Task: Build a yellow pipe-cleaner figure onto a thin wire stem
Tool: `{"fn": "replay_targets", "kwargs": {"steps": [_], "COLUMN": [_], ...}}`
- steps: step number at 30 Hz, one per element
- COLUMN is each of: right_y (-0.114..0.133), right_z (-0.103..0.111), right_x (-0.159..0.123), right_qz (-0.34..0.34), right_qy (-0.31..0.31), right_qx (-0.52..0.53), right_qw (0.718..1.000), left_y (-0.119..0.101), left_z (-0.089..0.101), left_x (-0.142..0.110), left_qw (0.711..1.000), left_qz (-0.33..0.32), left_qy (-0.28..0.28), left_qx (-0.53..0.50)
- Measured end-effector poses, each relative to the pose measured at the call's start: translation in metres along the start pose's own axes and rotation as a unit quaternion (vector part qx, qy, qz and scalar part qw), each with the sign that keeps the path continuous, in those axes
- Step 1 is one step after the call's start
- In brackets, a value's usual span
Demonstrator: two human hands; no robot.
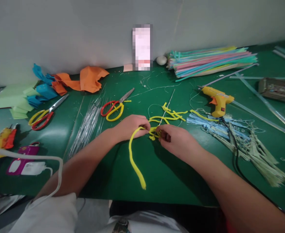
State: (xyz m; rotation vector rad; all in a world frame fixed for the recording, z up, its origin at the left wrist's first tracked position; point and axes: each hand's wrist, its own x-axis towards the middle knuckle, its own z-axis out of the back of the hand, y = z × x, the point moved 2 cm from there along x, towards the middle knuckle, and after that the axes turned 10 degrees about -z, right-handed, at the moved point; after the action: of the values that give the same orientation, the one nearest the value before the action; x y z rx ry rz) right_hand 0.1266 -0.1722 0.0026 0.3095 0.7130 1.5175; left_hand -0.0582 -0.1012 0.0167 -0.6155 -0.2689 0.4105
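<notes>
Between my hands is a yellow pipe cleaner (135, 165), its long free end curving down toward me over the green table. My left hand (132, 127) pinches it at the upper end. Fingers of my right hand (175, 137) are closed on its looped part, which they partly hide. Just beyond my fingertips lie several short yellow pipe cleaner pieces (174, 114) and a thin metal wire (170, 100). Red-and-yellow-handled scissors (115, 108) rest beyond my left hand, near a bundle of clear thin strands (87, 124).
At right are a yellow glue gun (217, 98) with a black cord, blue and pale green tassels (244, 139) and a metal box (278, 89). Colourful pipe cleaners (212, 61) lie at the back wall beside a phone (142, 47). Left stand more scissors (47, 113) and a purple power strip (23, 160).
</notes>
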Motion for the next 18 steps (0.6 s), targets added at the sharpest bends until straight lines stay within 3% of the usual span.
{"fn": "replay_targets", "kwargs": {"steps": [5, 12, 18], "right_y": [-0.007, -0.012, -0.016], "right_z": [0.002, 0.012, 0.019], "right_x": [0.001, 0.004, -0.002], "right_qz": [-0.05, -0.096, -0.038], "right_qy": [0.034, 0.051, -0.097], "right_qx": [0.11, 0.29, 0.462], "right_qw": [0.992, 0.951, 0.881], "left_y": [0.0, -0.001, -0.001], "left_z": [-0.001, 0.002, 0.002], "left_x": [0.001, 0.003, 0.003], "left_qw": [1.0, 0.999, 0.995], "left_qz": [0.012, 0.019, 0.085], "left_qy": [0.024, 0.044, 0.058], "left_qx": [0.011, 0.013, -0.003]}}
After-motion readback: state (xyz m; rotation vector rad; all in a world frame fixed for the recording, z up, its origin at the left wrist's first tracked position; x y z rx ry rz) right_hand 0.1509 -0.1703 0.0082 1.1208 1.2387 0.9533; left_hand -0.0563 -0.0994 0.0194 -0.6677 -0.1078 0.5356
